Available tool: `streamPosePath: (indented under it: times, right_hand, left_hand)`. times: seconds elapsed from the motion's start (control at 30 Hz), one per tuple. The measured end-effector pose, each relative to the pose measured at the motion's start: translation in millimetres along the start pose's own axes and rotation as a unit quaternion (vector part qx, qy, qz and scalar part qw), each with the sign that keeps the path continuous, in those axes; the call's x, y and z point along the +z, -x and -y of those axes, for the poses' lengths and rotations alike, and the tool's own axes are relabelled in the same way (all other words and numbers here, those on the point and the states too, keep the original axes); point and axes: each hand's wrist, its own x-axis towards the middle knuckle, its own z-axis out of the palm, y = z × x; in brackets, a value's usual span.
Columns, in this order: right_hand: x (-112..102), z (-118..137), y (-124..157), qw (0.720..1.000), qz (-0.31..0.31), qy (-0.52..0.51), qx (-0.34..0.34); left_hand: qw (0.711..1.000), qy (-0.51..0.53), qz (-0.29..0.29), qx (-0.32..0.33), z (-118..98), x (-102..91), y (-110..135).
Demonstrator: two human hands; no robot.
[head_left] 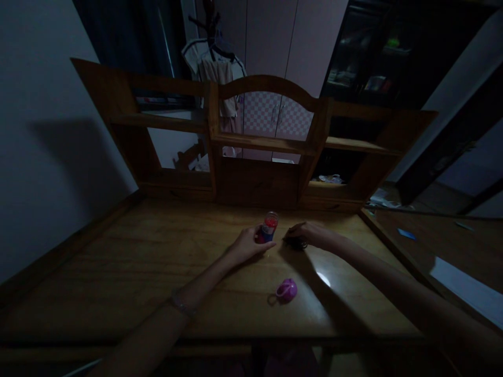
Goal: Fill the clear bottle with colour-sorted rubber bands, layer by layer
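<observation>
My left hand (250, 242) is closed around a small clear jar (270, 224). It stands nearly upright, with red contents near the top and blue and pinkish parts lower down. To its right, my right hand (308, 233) is bent down over the desk, fingers pressed together at a small dark item (296, 243). Shadow hides what kind of thing that is. A purple-pink rounded object (288, 289) with a thin loop lies on the desk nearer to me, apart from both hands.
The wooden desk (157, 262) has a shelf unit (259, 141) along its back. A brown surface (451, 235) adjoins on the right, bearing a blue card (406, 234) and a white sheet (467, 288). A white wall (51, 157) borders the left side.
</observation>
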Motion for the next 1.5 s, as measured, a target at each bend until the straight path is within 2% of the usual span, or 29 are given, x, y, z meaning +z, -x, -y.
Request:
streamPosePath:
  times: [0.2,0.37,0.57,0.7,0.87,0.97,1.1,1.2,1.3,1.5]
  right_hand:
    - [4.1,-12.9,3.2,1.000,-0.015,0.009,0.003]
    - [-0.4,-20.4,9.3,0.995,-0.067,-0.039,0.070]
    - [-17.3,-14.2,22.6,0.970,-0.145,-0.121,0.155]
    - [-31.5,-6.6,26.7,0.947,-0.201,-0.177,0.180]
    - [-57.8,14.1,20.1,0.920,-0.258,-0.249,0.159]
    - [-73.4,36.7,6.7,0.916,-0.277,-0.254,0.141]
    - [-83.4,65.5,-19.0,0.936,-0.281,-0.188,0.096]
    - [-82.3,77.0,-35.9,0.957,-0.254,-0.131,0.054]
    - [-77.7,79.6,-46.4,0.969,-0.224,-0.101,0.024]
    - [-75.7,77.1,-55.7,0.977,-0.205,-0.056,0.011]
  left_hand:
    - [1.000,-0.001,0.002,-0.002,-3.7,-2.0,-0.5]
    - [1.000,0.016,0.008,-0.005,-4.7,-1.5,0.5]
    - [1.000,0.022,0.015,0.004,-3.7,-2.0,1.0]
    - [0.999,0.025,0.013,0.015,-3.5,-2.4,1.6]
    - [1.000,0.022,0.010,0.018,-3.4,-2.5,1.6]
    - [1.000,0.019,0.010,0.022,-0.9,-2.1,0.1]
    - [0.999,-0.001,0.005,0.032,2.4,-1.8,-0.8]
    - [0.999,-0.020,0.004,0.035,1.6,-2.0,-0.1]
    - [0.999,-0.024,0.012,0.034,-0.5,-2.3,0.2]
    - [0.999,-0.045,-0.005,0.023,0.7,-2.7,-2.2]
